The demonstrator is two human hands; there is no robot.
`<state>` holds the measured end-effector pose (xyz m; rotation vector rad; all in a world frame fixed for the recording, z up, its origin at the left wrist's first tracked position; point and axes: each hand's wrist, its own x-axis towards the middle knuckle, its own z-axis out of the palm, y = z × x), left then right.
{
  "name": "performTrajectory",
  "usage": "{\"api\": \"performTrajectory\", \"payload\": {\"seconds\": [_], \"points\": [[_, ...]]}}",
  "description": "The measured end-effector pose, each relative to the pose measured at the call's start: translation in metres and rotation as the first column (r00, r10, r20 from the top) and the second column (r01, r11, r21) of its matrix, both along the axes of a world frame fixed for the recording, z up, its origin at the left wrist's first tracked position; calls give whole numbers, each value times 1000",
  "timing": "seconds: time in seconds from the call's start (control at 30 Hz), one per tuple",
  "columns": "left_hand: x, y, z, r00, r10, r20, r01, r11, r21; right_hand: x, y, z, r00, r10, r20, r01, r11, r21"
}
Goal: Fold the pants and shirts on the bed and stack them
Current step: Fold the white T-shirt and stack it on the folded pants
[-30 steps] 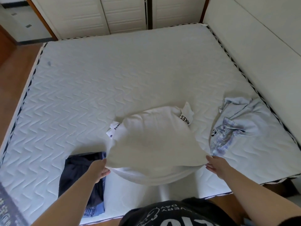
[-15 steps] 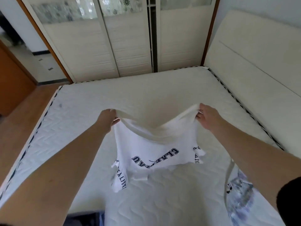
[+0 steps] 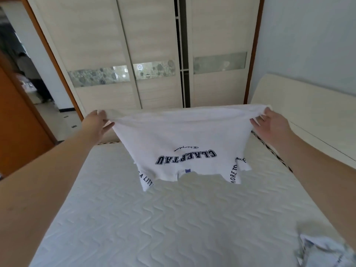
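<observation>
Head view looks across the bed (image 3: 173,218) toward a pale sliding wardrobe (image 3: 154,54), with a white T-shirt (image 3: 183,139) held up in the air above the far half of the mattress. The left hand (image 3: 95,121) pinches one corner of the shirt's hem, fingers curled round the bunched cloth, and the right hand (image 3: 269,123) pinches the opposite corner the same way, thumb side toward the fabric; the hem between them is pulled nearly straight. The shirt hangs upside down, so the dark block lettering across the chest reads inverted, more printed text runs down each short sleeve, and the neckline with a small label dangles lowest, just above the quilted mattress surface. The cloth looks thin and limp, with soft creases fanning from each grip. The step in hand appears to be spreading the shirt flat before folding. To do it well, both grips should keep the hem taut and level while the shirt is lowered away from the body, letting the collar end touch down first so the body lays out smooth and the sleeves do not tuck underneath. A crumpled light blue garment (image 3: 325,251) lies at the near right corner, well apart from the shirt, unfolded, so most of the task seems left to do.
</observation>
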<state>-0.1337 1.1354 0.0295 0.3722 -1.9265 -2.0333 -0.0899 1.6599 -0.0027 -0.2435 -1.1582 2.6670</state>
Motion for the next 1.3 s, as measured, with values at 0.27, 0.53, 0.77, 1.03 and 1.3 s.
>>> {"api": "performTrajectory", "payload": {"seconds": [0.27,0.53,0.77,1.03,1.3], "points": [[93,-7,-178,918,32,396,-62,996,63,69,1,-168,867,-90,491,-13,979,203],[219,-4,-422,746,54,664,-120,991,55,192,-4,-404,640,-120,759,-55,978,201],[342,9,-574,594,58,802,-142,989,34,303,4,-547,460,-141,877,-221,938,266],[429,2,-642,531,149,834,-212,976,-40,374,11,-594,415,-180,892,-135,957,256],[519,0,-659,458,116,881,-184,982,-33,450,13,-603,306,-240,921,-245,915,319]]}}
